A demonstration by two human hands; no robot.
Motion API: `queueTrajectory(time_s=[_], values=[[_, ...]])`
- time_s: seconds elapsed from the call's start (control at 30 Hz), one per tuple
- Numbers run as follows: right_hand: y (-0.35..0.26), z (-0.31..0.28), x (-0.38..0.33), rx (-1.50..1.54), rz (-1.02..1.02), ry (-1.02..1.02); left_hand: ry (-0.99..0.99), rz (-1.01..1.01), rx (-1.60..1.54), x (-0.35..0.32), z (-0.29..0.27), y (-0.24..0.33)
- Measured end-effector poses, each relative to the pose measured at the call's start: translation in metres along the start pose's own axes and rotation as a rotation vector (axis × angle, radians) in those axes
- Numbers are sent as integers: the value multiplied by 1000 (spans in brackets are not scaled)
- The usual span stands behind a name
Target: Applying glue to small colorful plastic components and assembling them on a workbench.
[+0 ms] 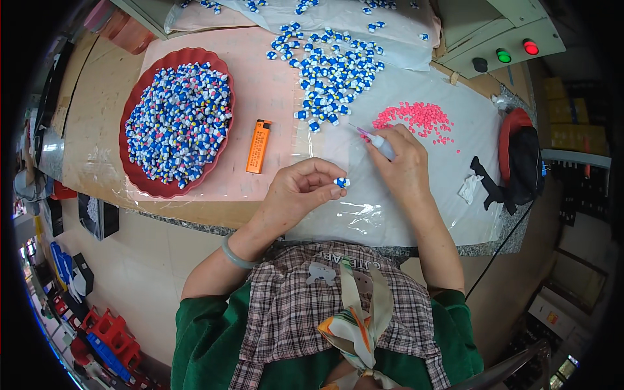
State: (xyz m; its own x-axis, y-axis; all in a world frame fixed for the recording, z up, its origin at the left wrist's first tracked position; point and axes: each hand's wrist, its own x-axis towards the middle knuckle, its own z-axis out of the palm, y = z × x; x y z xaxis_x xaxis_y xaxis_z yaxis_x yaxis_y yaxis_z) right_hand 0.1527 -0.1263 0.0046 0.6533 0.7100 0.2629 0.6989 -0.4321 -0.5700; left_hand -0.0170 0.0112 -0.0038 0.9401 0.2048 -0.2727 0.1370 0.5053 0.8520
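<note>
Between thumb and fingertips, my left hand (304, 187) pinches a small blue-and-white figurine (342, 182). My right hand (403, 160) is closed around a small white squeeze bottle (382, 147) with a pinkish collar and a thin needle tip pointing up and left. Just beyond the bottle lies a loose pile of tiny pink pieces (422, 118) on the clear sheet. Farther off, many blue-and-white figurines (335, 71) are spread out. To the left, a red scalloped tray (123, 149) is heaped with similar figurines carrying pink and yellow bits.
An orange lighter (258, 147) lies on pink paper (273, 84) right of the tray. A grey machine housing (507, 32) with lit green and red buttons stands at the back right. A black bag (523, 162) and crumpled tissue (469, 188) sit near the right edge.
</note>
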Motion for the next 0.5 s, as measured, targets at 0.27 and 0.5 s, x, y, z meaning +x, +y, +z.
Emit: queueTrajectory(time_s=[0.27, 0.5], values=[[-5, -2, 11, -88, -26, -123, 1, 8, 20, -1, -1, 0], [-4, -4, 18, -67, -23, -271, 6, 16, 20, -2, -1, 3]])
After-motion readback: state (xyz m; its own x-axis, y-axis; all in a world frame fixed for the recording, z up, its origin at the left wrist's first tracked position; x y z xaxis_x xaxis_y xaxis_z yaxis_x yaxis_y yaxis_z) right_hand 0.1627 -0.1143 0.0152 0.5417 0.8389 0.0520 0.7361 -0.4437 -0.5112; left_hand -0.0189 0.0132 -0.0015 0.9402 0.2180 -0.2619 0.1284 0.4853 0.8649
